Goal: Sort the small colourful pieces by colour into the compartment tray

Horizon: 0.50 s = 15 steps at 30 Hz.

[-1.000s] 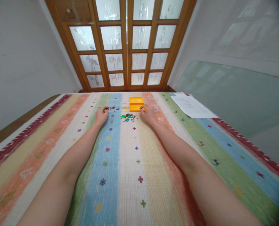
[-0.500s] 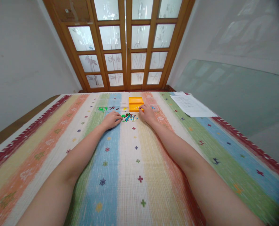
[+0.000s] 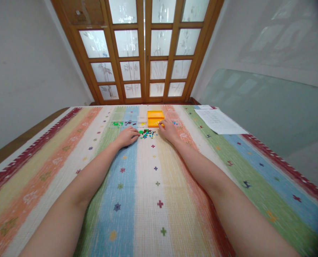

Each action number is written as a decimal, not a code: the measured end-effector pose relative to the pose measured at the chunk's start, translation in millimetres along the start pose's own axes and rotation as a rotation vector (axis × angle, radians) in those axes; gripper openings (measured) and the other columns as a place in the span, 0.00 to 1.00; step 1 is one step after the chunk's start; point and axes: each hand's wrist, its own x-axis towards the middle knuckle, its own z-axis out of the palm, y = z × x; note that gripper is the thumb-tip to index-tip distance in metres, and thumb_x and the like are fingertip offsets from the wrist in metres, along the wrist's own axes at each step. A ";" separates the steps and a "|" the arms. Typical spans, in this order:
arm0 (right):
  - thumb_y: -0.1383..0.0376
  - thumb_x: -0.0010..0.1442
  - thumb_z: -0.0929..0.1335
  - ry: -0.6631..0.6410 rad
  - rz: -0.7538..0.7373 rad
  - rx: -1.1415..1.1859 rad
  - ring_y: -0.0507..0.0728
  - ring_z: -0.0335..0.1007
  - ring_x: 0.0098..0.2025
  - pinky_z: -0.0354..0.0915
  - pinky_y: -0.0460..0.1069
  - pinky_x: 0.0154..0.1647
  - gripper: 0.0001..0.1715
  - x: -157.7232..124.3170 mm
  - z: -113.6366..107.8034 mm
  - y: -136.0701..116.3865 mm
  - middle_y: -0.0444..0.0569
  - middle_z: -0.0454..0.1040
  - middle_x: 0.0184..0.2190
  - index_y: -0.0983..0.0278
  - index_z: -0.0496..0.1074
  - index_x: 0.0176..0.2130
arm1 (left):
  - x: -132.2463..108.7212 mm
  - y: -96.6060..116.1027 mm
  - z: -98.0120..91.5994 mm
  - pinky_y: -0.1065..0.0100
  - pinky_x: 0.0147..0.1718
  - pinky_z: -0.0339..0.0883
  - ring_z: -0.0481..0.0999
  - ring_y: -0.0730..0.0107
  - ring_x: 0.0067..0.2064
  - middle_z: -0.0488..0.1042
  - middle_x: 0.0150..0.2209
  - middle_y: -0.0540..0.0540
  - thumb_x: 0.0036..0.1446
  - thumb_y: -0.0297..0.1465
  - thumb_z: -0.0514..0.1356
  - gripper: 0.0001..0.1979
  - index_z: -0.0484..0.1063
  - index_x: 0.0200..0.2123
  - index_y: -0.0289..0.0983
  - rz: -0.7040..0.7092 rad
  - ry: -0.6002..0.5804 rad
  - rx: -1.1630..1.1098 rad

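A small heap of mixed green, blue, dark red and pale pieces (image 3: 148, 134) lies on the striped cloth. At its left edge rests my left hand (image 3: 128, 136), fingers curled together; anything in them is too small to see. My right hand (image 3: 169, 130) is at the front right corner of an open yellow box (image 3: 155, 115), thumb and fingers pinched over its near part. What the pinch holds cannot be made out. Clear boxes flank the yellow one: green pieces (image 3: 118, 124), dark red pieces (image 3: 130, 123) and yellow pieces (image 3: 143, 124) to the left, blue pieces (image 3: 175, 123) to the right.
A striped, patterned tablecloth (image 3: 148, 207) covers the table. Printed white paper (image 3: 218, 121) lies at the far right. Beyond the table are wooden glass-paned doors (image 3: 145, 60), and a glass sheet (image 3: 263, 107) leans along the right wall.
Both hands keep nearly the same places and poses. The whole view has shifted very slightly; no piece has visibly moved.
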 end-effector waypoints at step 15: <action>0.68 0.67 0.66 -0.007 -0.007 -0.021 0.65 0.72 0.49 0.66 0.58 0.54 0.10 0.4 -2.7 -3.0 0.56 0.79 0.43 0.62 0.78 0.40 | -1.4 -15.3 6.8 0.51 0.60 0.68 0.78 0.55 0.53 0.82 0.50 0.41 0.70 0.36 0.55 0.16 0.84 0.46 0.39 -0.156 0.226 -0.073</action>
